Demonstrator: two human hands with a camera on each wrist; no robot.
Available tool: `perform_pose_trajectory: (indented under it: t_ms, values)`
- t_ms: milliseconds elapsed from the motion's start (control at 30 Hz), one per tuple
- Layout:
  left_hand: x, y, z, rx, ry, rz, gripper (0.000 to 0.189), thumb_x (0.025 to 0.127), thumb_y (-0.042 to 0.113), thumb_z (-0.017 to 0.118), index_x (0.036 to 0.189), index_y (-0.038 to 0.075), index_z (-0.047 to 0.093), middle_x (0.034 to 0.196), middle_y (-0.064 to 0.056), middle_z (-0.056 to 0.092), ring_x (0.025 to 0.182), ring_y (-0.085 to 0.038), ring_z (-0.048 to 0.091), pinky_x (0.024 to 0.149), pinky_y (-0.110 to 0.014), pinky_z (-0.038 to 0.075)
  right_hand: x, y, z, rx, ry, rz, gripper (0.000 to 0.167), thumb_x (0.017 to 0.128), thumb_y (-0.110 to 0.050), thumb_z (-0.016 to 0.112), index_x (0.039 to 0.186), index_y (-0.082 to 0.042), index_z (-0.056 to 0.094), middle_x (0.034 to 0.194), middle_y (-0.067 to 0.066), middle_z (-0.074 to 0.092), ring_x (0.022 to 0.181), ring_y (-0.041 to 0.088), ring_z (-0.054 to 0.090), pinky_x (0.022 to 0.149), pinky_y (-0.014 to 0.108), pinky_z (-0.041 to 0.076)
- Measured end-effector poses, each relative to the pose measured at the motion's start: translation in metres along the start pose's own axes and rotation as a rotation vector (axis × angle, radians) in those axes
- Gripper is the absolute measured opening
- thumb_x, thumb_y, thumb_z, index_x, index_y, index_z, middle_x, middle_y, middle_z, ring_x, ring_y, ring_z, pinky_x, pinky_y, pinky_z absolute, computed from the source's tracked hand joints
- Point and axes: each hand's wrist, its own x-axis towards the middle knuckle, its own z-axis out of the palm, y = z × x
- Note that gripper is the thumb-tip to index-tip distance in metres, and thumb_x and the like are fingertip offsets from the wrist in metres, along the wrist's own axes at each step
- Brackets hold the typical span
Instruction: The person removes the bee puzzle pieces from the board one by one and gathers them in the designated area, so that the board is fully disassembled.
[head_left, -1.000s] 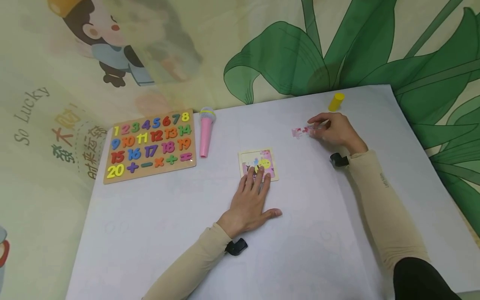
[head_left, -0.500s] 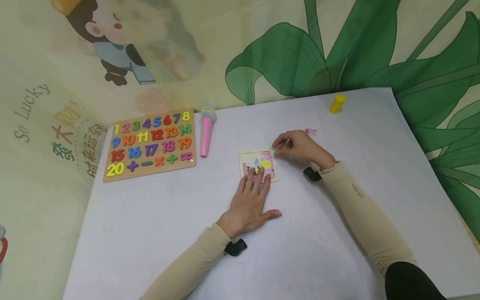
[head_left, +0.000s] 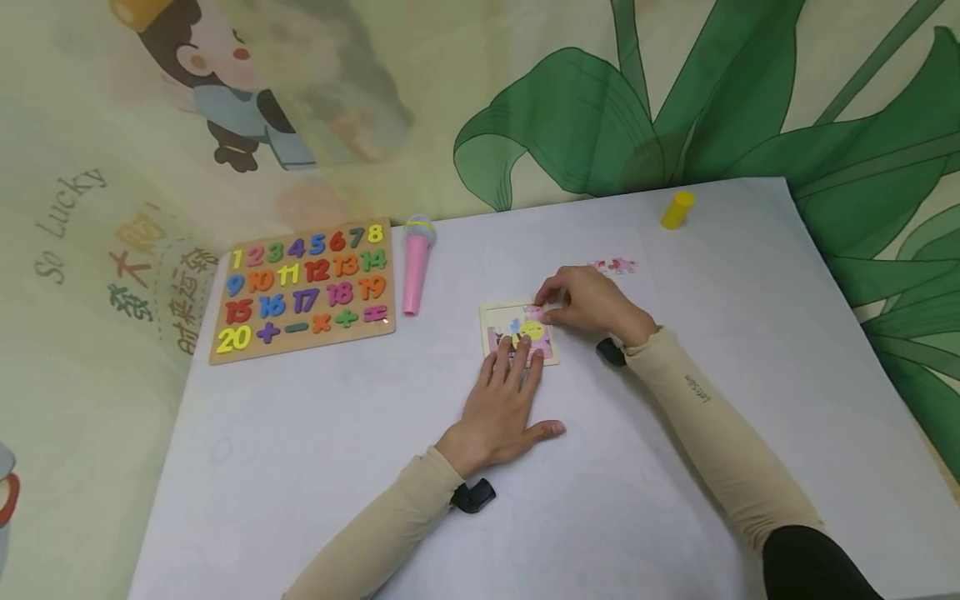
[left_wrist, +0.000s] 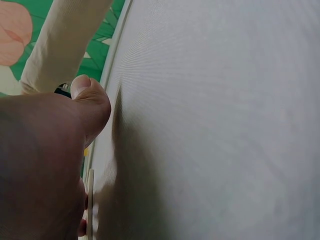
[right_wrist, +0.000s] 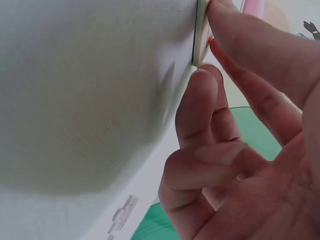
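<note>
A small square jigsaw puzzle (head_left: 519,327) with a yellow bee on pink lies in a pale frame on the table, its upper left part bare. My left hand (head_left: 498,417) lies flat across its lower edge, fingers spread and thumb out to the side. At the upper right corner, my right hand (head_left: 592,304) has thumb and forefinger on a pink puzzle piece (head_left: 533,310), which the fingers partly cover. In the right wrist view, thumb and forefinger meet the frame's edge (right_wrist: 200,37) while the other fingers curl below. Loose pink puzzle pieces (head_left: 621,266) lie behind that hand.
A wooden number board (head_left: 303,292) with coloured digits lies at the back left, beside a pink toy microphone (head_left: 416,271). A yellow cylinder (head_left: 678,210) stands near the back edge. The white tabletop (head_left: 315,442) meets a printed wall cloth behind.
My right hand has moved left and toward me, from the loose pieces to the puzzle's upper right corner. My left hand has stayed on the puzzle.
</note>
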Motion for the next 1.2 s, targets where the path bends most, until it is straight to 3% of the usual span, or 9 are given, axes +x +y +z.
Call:
perform_pose_trajectory:
  t_ms: [233,467,700,1200]
  values:
    - [0.000,0.000,-0.002,-0.014,-0.009,-0.002,0.105,0.101,0.079,0.039,0.171,0.008,0.008,0.179,-0.017,-0.002,0.166,-0.041,-0.005,0.134,-0.052,0.010,-0.001,-0.004,-0.003,0.021,-0.016,0.004,0.028,0.083,-0.011,0.092,0.110,-0.008,0.084,0.100,0.009,0.077,0.088,0.023,0.068,0.080,0.039,0.056]
    - [0.001,0.001,-0.001,-0.036,-0.007,0.011,0.104,0.102,0.077,0.039,0.171,0.007,0.008,0.179,-0.017,-0.002,0.166,-0.041,-0.006,0.134,-0.053,0.009,-0.002,0.002,0.001,0.054,-0.032,0.004,0.026,0.086,-0.007,0.089,0.109,-0.008,0.079,0.098,0.008,0.073,0.077,0.019,0.063,0.074,0.033,0.052]
    - [0.001,0.001,0.000,-0.041,0.002,0.000,0.105,0.101,0.078,0.041,0.171,0.008,0.008,0.179,-0.016,-0.002,0.166,-0.040,-0.007,0.134,-0.053,0.009,0.001,0.004,0.002,0.095,-0.047,0.013,0.027,0.087,-0.005,0.087,0.111,-0.007,0.074,0.100,0.008,0.070,0.080,0.020,0.062,0.077,0.033,0.052]
    - [-0.001,0.000,0.001,-0.052,0.019,-0.002,0.104,0.100,0.077,0.044,0.171,0.007,0.012,0.179,-0.017,0.001,0.166,-0.040,-0.005,0.134,-0.053,0.010,0.000,0.002,0.008,0.165,-0.015,-0.005,0.032,0.086,-0.002,0.087,0.112,-0.010,0.071,0.107,0.008,0.074,0.077,0.018,0.064,0.072,0.032,0.052]
